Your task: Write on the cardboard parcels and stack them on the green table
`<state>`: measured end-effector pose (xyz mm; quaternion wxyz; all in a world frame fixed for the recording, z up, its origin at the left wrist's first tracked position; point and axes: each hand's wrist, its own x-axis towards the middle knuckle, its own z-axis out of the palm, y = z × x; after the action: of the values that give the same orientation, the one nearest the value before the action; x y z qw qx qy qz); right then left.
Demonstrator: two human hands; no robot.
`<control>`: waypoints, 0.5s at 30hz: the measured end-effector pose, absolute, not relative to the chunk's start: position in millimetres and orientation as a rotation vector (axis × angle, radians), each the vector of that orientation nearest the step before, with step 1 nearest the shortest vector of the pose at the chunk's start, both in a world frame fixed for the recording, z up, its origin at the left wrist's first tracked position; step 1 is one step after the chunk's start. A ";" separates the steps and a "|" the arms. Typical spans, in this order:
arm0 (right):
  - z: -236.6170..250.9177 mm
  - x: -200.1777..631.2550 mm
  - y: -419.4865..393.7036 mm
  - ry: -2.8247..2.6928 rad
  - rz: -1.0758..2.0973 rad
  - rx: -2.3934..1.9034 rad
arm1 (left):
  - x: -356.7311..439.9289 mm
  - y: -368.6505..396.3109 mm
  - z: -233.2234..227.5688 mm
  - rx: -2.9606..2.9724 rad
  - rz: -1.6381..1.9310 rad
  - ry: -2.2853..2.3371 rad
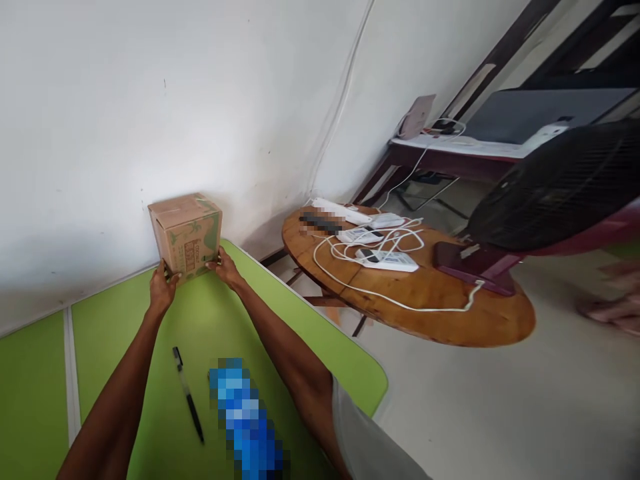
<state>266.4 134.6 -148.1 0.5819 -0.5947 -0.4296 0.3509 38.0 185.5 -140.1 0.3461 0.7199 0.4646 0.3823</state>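
A brown cardboard box (187,233) with green print is at the far end of the green table (135,340), close to the white wall. My left hand (163,288) grips its lower left edge, fingers along the side and thumb at the front. On the lower right edge, my right hand (225,268) holds the box in the same way. Between my forearms lies a black pen (189,395) with a clear middle. Right of the pen is a blue item (247,420), blurred by pixels, so its kind is hidden.
To the right stands a round wooden table (340,283) with white power strips (387,260), tangled white cables and a fan (550,187). Behind it, a desk (455,150) holds more items. A blurred foot (615,303) shows at the right edge.
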 end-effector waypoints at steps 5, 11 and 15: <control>-158.2 268.8 110.5 -0.974 0.793 -1.501 | 32.0 166.1 -134.3 1.759 0.865 1.277; -146.5 258.9 37.7 -1.030 0.781 -1.550 | -38.2 85.0 -100.4 1.626 0.943 1.339; -118.4 229.1 -21.7 -1.135 0.780 -1.453 | -93.3 -10.4 -63.7 1.573 1.025 1.370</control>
<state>229.1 -21.7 -118.4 0.5393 -0.6112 -0.4774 0.3281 -93.3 -10.4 -63.7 0.3974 0.6209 0.5411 0.4048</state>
